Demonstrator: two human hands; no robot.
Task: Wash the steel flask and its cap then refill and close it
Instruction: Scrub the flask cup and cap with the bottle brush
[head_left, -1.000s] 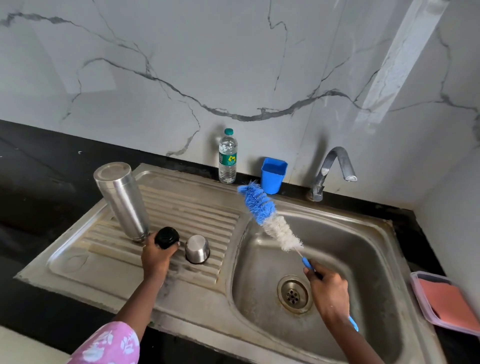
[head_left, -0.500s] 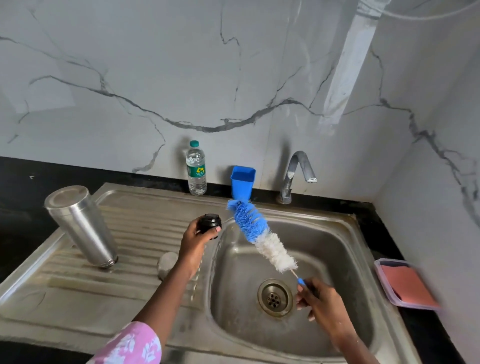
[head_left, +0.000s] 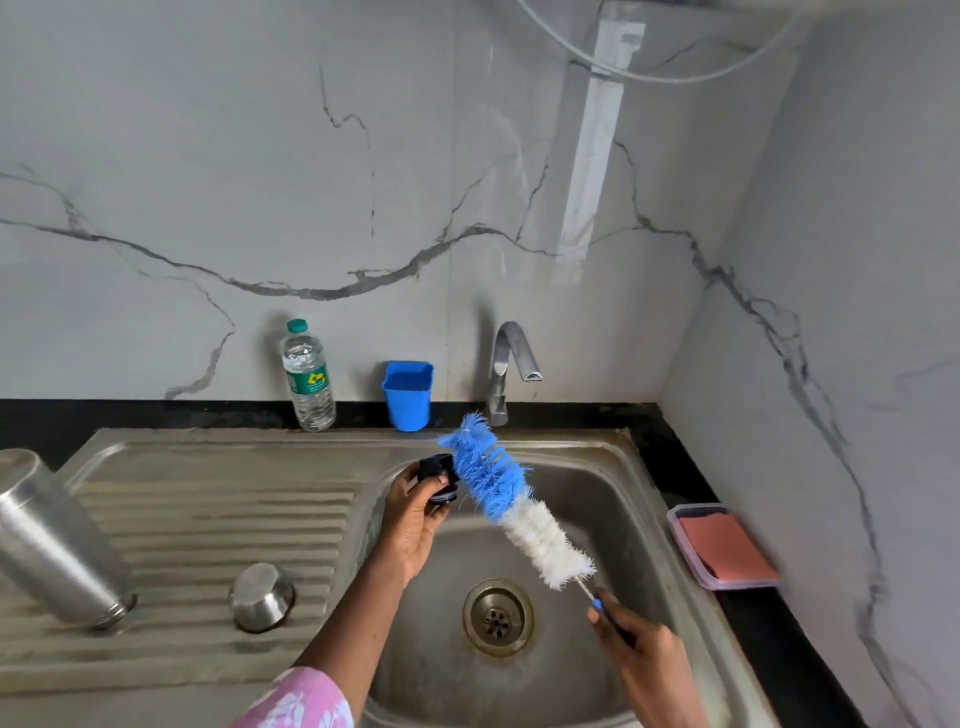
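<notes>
So, over the sink (head_left: 602, 493) your left hand (head_left: 413, 525) grips the cap (head_left: 439, 475), right hand (head_left: 641, 649) the brush (head_left: 511, 499); bottle label (head_left: 311, 378) is unreadable.

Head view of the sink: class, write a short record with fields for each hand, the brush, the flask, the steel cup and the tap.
left hand: holds the black cap over the left side of the basin
right hand: grips the bottle brush by its handle
bottle brush: blue bristles against the black cap
flask: stands on the drainboard, untouched
steel cup: upside down on the drainboard, beside the flask
tap: no water seen running
</notes>
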